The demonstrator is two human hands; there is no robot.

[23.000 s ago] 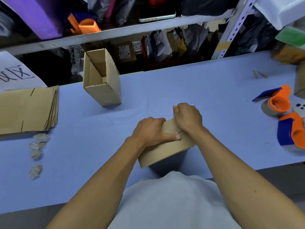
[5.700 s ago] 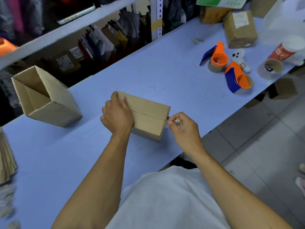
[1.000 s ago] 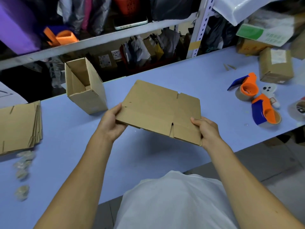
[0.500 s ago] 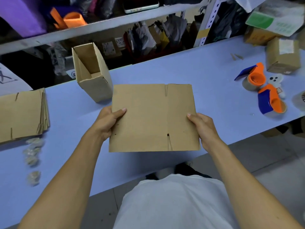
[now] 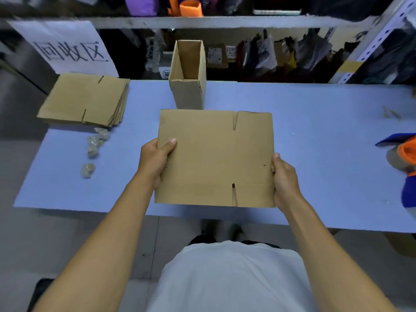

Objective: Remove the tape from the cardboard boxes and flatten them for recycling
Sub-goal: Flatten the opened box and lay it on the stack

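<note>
Far left of the bench [image 5: 315,140]: stack of flattened boxes [image 5: 84,99], lying flat, its left part overhanging the bench end. Just in front of the stack, on the blue surface, four crumpled tape wads [image 5: 95,144] in a loose line running toward the near edge. A paper sign [image 5: 65,47] with handwritten characters hangs behind the stack. Centre: flattened cardboard box [image 5: 215,158] held above the bench, broad face up toward the camera, slots visible at its far and near edges. Left hand [image 5: 155,162] grips the box's left edge; thumb lies on top of the face, the other fingers are under the sheet and hidden. Behind the held sheet, an open cardboard box [image 5: 188,74] stands upright at the far edge of the bench, its top open and no flaps showing. Right hand [image 5: 284,180] grips the box's right edge, thumb along the edge on top, remaining fingers wrapped beneath, out of sight. Far right: orange and blue tape dispenser [image 5: 403,154], partly cut by the frame edge, resting on the bench, well apart from the held box.
</note>
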